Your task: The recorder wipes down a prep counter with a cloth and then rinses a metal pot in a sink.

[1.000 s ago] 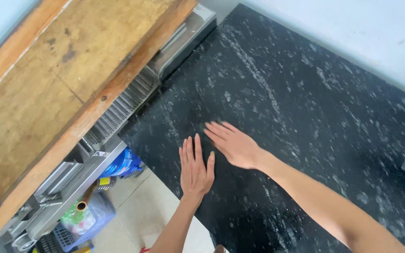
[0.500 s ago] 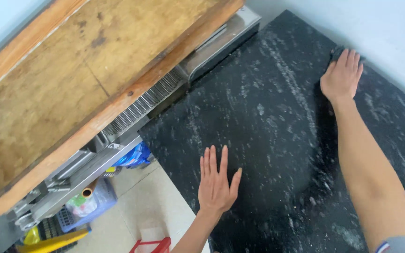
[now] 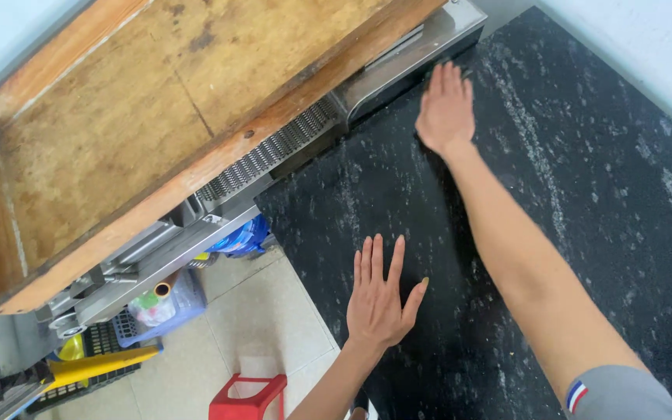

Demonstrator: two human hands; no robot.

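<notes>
Left hand: left hand (image 3: 379,299) lies flat, palm down, fingers spread and thumb angled out, on the black speckled countertop (image 3: 585,194). It holds nothing. Position: close to the near-left edge of the countertop, just inside the corner that overhangs the floor.
Right hand: right hand (image 3: 446,109) is extended on a straight arm, palm down, fingers together and pointing away from the person. It grips nothing. Position: at the far-left edge of the countertop, fingertips reaching the metal housing (image 3: 410,54) that adjoins that edge. Whether the palm presses the surface or hovers just above it cannot be determined.
Hand spacing: the two hands are well apart, the right one farther from the person along the same left edge.
Countertop: dark stone-like slab with white flecks; it fills the right half of the view and meets a pale wall (image 3: 647,47) at its far-right edge.
Wooden tray: large, worn wooden tray (image 3: 149,117) with raised rims, tilted, sitting on the metal machine left of the countertop; a toothed metal strip (image 3: 270,152) shows beneath its lower rim.
Floor area: tiled floor (image 3: 250,327) below the countertop's left edge carries a red stool (image 3: 246,397), a blue basket (image 3: 161,307) and a yellow object (image 3: 95,365).
Sleeve: grey sleeve (image 3: 624,397) with a small striped patch covers the right upper arm.
</notes>
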